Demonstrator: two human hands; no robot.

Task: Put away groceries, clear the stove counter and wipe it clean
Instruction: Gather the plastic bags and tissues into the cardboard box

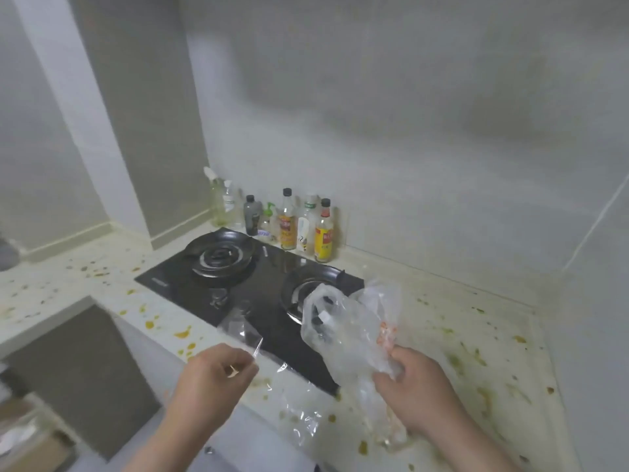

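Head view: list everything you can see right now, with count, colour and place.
hob: one, black, set into the middle of the counter
burners: two, black with metal rings, left-rear and right-front on the hob
bottles: about seven, clear, dark and yellow-labelled, in a row against the wall behind the hob
clear bag: one, transparent with something orange inside, held over the right burner
clear film: one piece, transparent, at the hob's front edge
counter: one, pale, L-shaped
stains: many, yellow, orange and green, both sides of the hob
left hand: pinches the clear film
right hand: grips the clear bag
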